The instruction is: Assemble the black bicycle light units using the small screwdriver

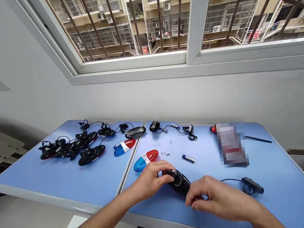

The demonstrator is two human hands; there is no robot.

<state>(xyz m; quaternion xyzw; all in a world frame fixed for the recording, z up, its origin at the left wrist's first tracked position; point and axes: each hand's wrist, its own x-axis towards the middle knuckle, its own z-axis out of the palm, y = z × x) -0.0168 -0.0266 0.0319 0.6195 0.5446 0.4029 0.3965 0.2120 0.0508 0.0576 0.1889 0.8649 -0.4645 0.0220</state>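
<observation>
Head view. Held item: 1 glossy black oval plastic housing with a slotted face (180,183), at the near side of the pale-blue right tabletop (204,140), between both hands. Left hand (153,179): thumb and fingers pinching the housing's far end. Right hand (217,197): fingers curled in towards the thumb at the near end; exact contact hidden.

Detached: 1 translucent red, white and blue oval cover (146,160), just beyond the left hand; 1 matching tricolour cover (124,147), on the left tabletop (94,185) near the seam.

Loose: 1 blue-and-silver cylindrical battery (188,158), beyond the housing; tiny metal screw-like pieces (167,154), beside the nearer cover, count unclear.

Open: 1 black oval unit with bright inner face (134,132) and 1 smaller-looking black unit (154,125), both towards the wall.

Closed, by appearance: cluster of black oval units with cables and clamps (72,148), left tabletop.

Progress, judged: partway. Cluster seems complete; held housing and 2 open units seem unfinished, with covers, battery and screw-like pieces lying apart.
</observation>
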